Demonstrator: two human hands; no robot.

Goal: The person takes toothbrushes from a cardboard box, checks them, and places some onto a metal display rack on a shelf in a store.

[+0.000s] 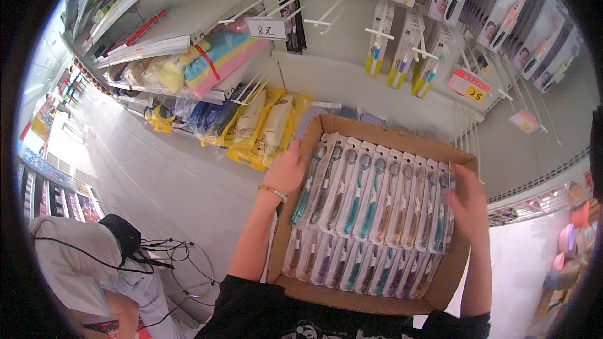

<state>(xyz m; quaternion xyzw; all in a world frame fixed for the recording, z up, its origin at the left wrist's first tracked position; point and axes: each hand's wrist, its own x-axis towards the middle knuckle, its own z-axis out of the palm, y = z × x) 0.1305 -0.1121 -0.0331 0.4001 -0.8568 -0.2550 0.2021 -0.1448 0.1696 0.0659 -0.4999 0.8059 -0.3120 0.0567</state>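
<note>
An open brown cardboard box [395,305] is in front of my torso, tilted toward me. Two rows of toothbrushes in clear blister packs [372,188] fill it, with teal, brown, grey and purple handles. My left hand [288,169], a beaded bracelet at its wrist, grips the box's upper left side, and some of its fingers are hidden. Over the right wall lies my right hand [468,197], slightly blurred. Its thumb and fingers reach inside, beside the rightmost packs; whether they hold the wall or a pack is unclear.
Shelving with white display hooks [379,34] faces me, several bearing toothbrush packs [400,63]. Yellow-packed goods [273,127] and striped towels [221,63] sit on the shelves at left. At lower left, a person in light clothing [70,259] is near looped black cables [183,254].
</note>
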